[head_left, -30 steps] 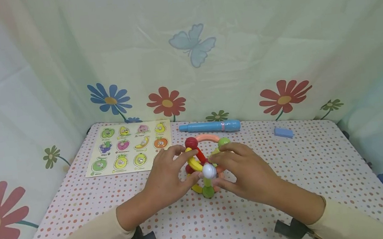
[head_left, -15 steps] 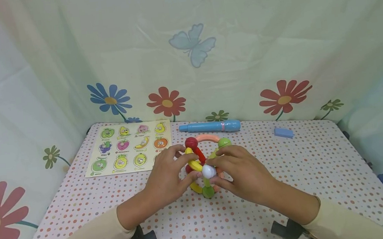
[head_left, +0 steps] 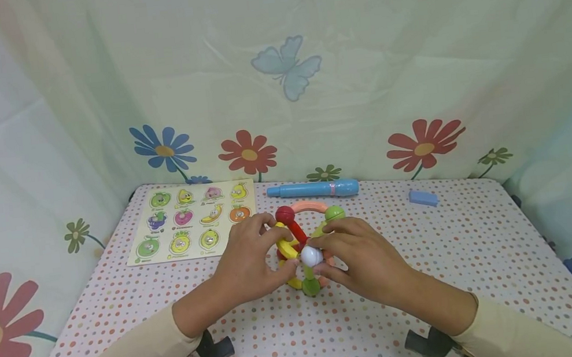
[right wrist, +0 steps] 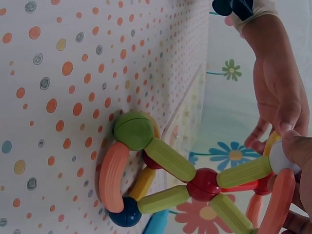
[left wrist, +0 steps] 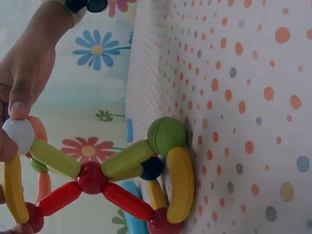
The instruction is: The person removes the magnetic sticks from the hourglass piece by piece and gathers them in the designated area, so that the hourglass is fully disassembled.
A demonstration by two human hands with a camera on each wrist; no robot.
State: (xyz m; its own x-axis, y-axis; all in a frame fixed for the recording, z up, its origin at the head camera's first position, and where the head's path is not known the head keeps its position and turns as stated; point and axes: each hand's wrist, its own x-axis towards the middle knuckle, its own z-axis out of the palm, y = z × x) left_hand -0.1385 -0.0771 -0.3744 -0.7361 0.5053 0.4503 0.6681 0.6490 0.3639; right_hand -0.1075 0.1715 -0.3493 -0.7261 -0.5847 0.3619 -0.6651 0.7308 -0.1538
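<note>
A toy frame of magnetic rods and balls stands on the table, with a red ball (left wrist: 92, 177) at its centre where straight rods meet. My left hand (head_left: 245, 261) pinches a yellow curved rod (head_left: 286, 249) on the upper left of the frame. The thumb and fingers of my right hand (head_left: 370, 257) hold the white ball (head_left: 311, 256) at the top. In the left wrist view, the yellow rod's end lies right at that ball. A green ball (right wrist: 133, 130) and a dark blue ball (right wrist: 125, 212) are at the base. My fingers partly hide the upper parts.
A fruit picture board (head_left: 191, 220) lies at the back left. Behind the frame is a blue cylindrical tube (head_left: 313, 190). A small blue block (head_left: 423, 198) rests at the back right of the dotted tablecloth (head_left: 272, 343). A flowered curtain (head_left: 349, 79) hangs behind.
My right thumb and fingers have come in onto the white ball. The yellow curved rod in my left hand has shifted slightly left and tilted; the rest of the frame stays put.
</note>
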